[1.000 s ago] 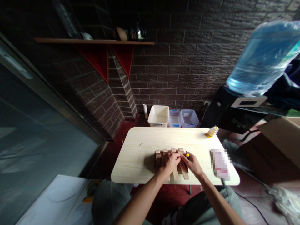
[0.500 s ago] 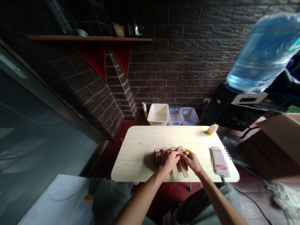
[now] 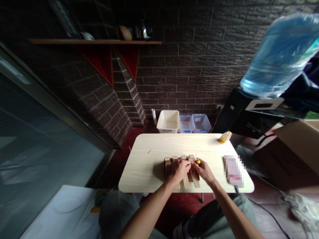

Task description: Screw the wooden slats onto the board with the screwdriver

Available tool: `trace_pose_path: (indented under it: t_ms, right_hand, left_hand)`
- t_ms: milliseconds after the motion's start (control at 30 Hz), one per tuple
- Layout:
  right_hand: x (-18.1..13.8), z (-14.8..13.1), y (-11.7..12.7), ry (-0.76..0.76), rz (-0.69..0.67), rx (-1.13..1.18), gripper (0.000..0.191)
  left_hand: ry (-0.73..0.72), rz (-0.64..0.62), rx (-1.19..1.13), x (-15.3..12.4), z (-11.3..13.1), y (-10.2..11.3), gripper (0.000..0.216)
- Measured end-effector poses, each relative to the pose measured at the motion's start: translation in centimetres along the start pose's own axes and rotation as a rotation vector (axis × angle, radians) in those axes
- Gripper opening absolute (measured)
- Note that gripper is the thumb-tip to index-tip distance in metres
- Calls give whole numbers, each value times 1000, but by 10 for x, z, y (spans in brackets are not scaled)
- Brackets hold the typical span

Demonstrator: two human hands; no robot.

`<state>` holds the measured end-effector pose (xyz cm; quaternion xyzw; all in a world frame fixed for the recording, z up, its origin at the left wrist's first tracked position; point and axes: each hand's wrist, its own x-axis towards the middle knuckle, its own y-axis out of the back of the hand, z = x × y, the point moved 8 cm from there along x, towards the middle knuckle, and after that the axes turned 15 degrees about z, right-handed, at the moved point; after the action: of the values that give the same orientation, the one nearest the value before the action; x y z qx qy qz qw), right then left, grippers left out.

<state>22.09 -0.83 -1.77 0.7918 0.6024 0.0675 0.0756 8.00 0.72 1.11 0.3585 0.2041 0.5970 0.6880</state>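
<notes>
A small wooden rack of slats [image 3: 169, 166] lies on the pale wooden table [image 3: 149, 162], near its front edge. My left hand [image 3: 181, 170] rests on top of the rack with the fingers curled over the slats. Beside it, my right hand [image 3: 204, 171] is closed round a small screwdriver with a yellow handle [image 3: 198, 161], its tip pointing away from me at the rack's right end. Both hands touch at the middle of the rack and hide part of it.
A yellow roll of tape [image 3: 224, 136] sits at the table's far right corner and a blurred flat packet [image 3: 233, 171] at the right edge. White and clear bins [image 3: 170, 121] stand on the floor behind. A blue water jug [image 3: 280, 56] is at right.
The hands stay on the rack almost unmoved; only the view has shifted slightly.
</notes>
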Motion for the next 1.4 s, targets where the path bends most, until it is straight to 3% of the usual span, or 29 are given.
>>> trace_pose_path:
  t_ms: [333, 667, 1400]
  right_hand:
    - [2, 4, 0, 9, 2, 8, 53]
    - [3, 9, 0, -22, 1, -30, 51]
    - [6, 13, 0, -2, 1, -30, 49]
  left_hand:
    - [47, 1, -3, 4, -3, -3, 27]
    - [-43, 50, 27, 5, -3, -5, 29]
    - [-70, 65, 51, 8, -4, -10, 30]
